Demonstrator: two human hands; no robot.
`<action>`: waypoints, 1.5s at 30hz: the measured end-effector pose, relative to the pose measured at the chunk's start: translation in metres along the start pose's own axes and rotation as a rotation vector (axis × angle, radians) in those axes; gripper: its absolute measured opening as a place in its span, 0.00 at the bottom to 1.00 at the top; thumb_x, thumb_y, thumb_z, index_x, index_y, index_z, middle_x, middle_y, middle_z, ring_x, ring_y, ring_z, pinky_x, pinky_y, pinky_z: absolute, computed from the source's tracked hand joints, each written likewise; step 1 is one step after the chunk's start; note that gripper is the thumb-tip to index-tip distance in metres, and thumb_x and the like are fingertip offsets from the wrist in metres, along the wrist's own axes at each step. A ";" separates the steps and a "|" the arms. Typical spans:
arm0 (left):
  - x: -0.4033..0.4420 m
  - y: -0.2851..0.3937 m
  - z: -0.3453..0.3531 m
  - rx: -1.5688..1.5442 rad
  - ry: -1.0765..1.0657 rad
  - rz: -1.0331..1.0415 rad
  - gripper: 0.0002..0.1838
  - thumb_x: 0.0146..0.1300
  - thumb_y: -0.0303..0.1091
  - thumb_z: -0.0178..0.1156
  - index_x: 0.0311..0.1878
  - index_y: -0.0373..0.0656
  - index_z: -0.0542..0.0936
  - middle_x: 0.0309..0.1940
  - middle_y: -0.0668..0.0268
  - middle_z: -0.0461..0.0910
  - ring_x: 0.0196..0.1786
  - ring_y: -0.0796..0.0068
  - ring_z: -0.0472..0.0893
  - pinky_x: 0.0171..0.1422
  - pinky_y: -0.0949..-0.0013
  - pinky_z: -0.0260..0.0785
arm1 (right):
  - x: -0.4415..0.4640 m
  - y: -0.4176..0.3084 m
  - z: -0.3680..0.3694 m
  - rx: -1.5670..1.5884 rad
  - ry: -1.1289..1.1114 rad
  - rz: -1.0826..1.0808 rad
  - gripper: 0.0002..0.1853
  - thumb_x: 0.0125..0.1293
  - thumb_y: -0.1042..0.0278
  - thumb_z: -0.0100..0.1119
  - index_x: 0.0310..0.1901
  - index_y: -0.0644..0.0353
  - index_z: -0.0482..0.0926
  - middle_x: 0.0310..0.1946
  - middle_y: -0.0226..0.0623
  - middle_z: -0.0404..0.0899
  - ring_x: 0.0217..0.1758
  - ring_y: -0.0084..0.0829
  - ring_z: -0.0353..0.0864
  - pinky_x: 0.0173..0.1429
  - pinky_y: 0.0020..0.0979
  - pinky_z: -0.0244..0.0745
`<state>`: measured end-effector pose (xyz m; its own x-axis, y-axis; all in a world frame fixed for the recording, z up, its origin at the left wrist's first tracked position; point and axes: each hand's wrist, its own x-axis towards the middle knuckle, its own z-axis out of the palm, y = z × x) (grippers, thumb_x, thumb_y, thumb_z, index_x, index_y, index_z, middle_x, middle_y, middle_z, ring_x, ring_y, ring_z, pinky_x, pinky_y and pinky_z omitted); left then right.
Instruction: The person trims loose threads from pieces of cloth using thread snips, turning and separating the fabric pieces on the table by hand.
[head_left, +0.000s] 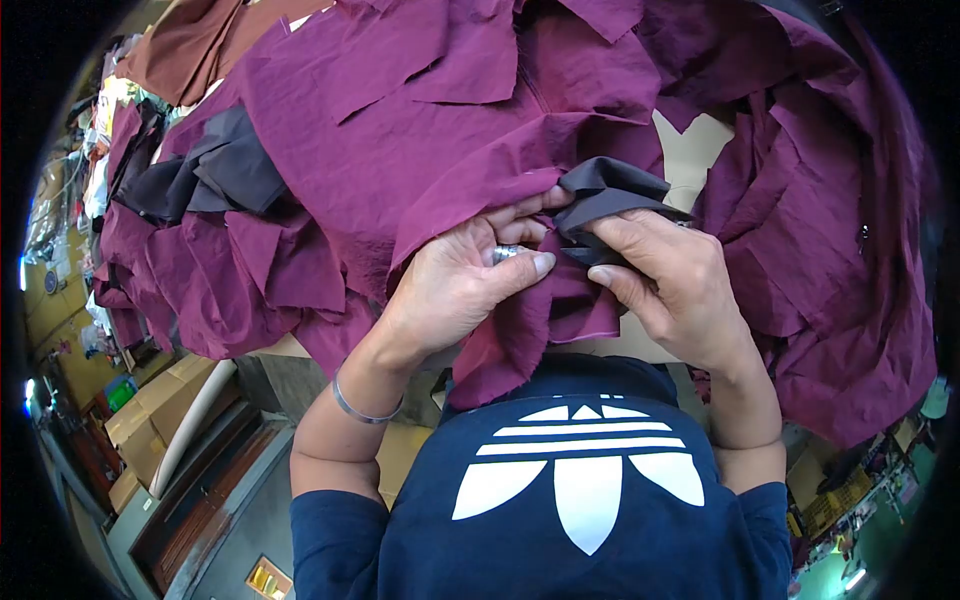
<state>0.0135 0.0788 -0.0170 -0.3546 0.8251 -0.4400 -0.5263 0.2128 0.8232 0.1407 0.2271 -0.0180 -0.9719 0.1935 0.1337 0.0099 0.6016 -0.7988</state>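
Note:
Maroon fabric (400,140) covers most of the surface before me. My left hand (465,275) has its thumb and fingers closed on an edge of it, and a shiny metal ring or thimble shows on one finger. Just to the right, my right hand (670,275) pinches a dark grey fabric piece (610,190), which lies against the maroon cloth between both hands. A strip of maroon cloth hangs below my left hand toward my shirt.
Another dark grey cloth (225,170) lies bunched at the left. Brown fabric (195,45) is at the upper left. More maroon cloth (800,210) is heaped at the right. Cardboard boxes (165,405) and a pale roll (190,430) stand at the lower left.

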 end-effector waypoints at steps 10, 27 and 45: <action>-0.002 0.011 0.005 0.094 0.024 -0.128 0.21 0.56 0.21 0.57 0.54 0.33 0.70 0.40 0.68 0.71 0.33 0.90 0.68 0.40 0.85 0.63 | 0.018 0.011 -0.010 0.702 -0.105 0.425 0.16 0.61 0.70 0.53 0.48 0.70 0.72 0.32 0.30 0.74 0.37 0.17 0.69 0.43 0.20 0.67; 0.000 0.009 0.007 0.171 0.025 -0.050 0.24 0.53 0.21 0.59 0.57 0.35 0.70 0.35 0.72 0.68 0.29 0.93 0.67 0.33 0.90 0.62 | -0.005 -0.013 0.004 -0.514 0.016 -0.029 0.18 0.50 0.73 0.60 0.45 0.58 0.72 0.23 0.34 0.68 0.19 0.32 0.71 0.23 0.30 0.64; -0.001 0.005 0.009 0.195 -0.019 -0.017 0.20 0.57 0.22 0.55 0.55 0.30 0.70 0.34 0.71 0.72 0.33 0.89 0.68 0.37 0.84 0.64 | -0.008 -0.021 0.007 -0.610 -0.037 -0.029 0.17 0.52 0.75 0.58 0.46 0.63 0.71 0.25 0.36 0.68 0.21 0.31 0.72 0.27 0.30 0.68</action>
<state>0.0185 0.0841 -0.0092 -0.3309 0.8299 -0.4492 -0.3714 0.3231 0.8704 0.1470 0.2075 -0.0065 -0.9813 0.1498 0.1210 0.1054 0.9437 -0.3135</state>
